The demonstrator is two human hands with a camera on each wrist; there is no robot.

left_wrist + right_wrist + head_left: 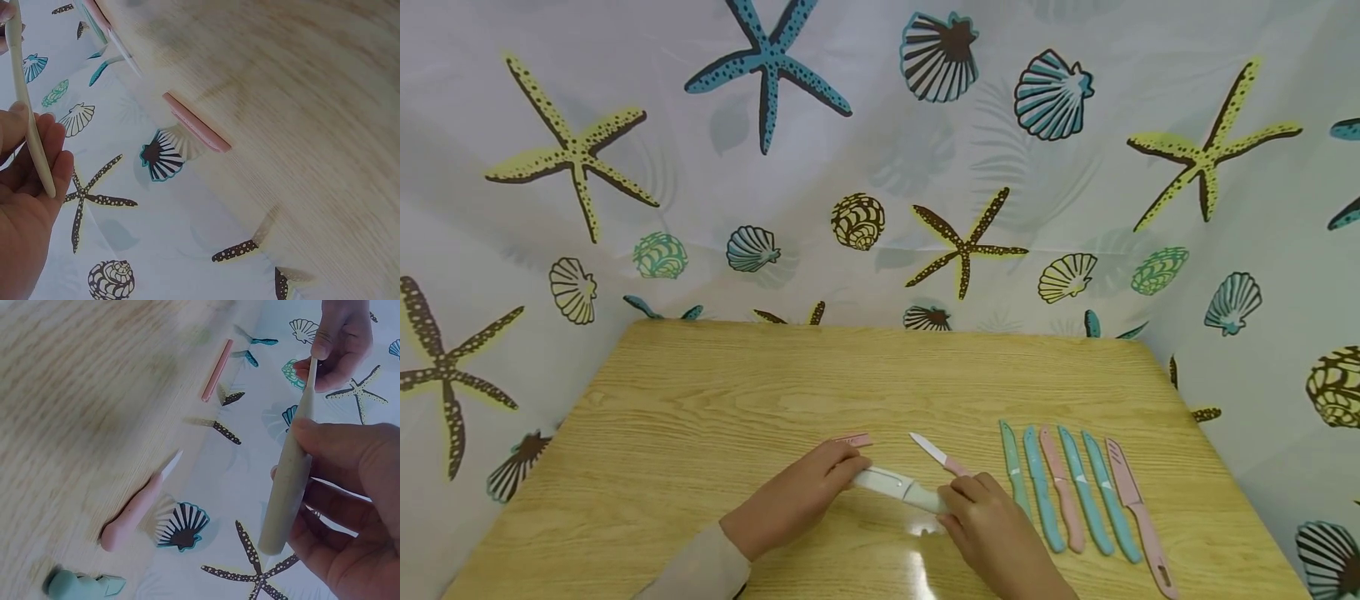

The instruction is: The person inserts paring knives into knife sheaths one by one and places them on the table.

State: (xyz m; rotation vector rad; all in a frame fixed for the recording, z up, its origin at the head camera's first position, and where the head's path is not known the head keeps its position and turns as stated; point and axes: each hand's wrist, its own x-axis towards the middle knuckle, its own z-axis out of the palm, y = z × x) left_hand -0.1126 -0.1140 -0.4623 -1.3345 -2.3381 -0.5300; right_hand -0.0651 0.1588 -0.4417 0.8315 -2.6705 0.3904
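Between both hands is a pale greenish-white knife (883,482) in a matching sheath, held just above the table. My left hand (801,496) pinches its sheathed end between thumb and fingers. The handle (287,494) is gripped by my right hand (996,533), thumb on the near side in the right wrist view. Beyond the hands lies a pink-handled knife (938,452) with its white blade bare. A pink sheath (857,439) rests behind my left hand, and the left wrist view shows the sheath (197,125) lying apart from that hand.
To the right, several sheathed knives lie in a row: a green one (1015,467), blue ones such as this blue knife (1084,492), a slim pink one (1062,492) and a wide pink one (1138,508). A patterned cloth (880,150) surrounds the wooden table (700,400).
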